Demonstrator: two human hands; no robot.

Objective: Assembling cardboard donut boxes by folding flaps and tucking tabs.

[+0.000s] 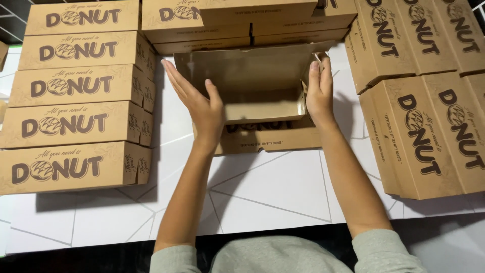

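An open brown cardboard box sits on the white table in front of me, its lid folded toward me. My left hand is flat with fingers straight, pressed against the box's left wall. On the right side, my right hand lies along the wall, fingertips at the upper corner flap. Neither hand encloses anything; both rest on the cardboard.
A column of several closed brown boxes is stacked at the left. More closed boxes lie at the right, and others stand behind the open one. The table's near edge meets a dark floor.
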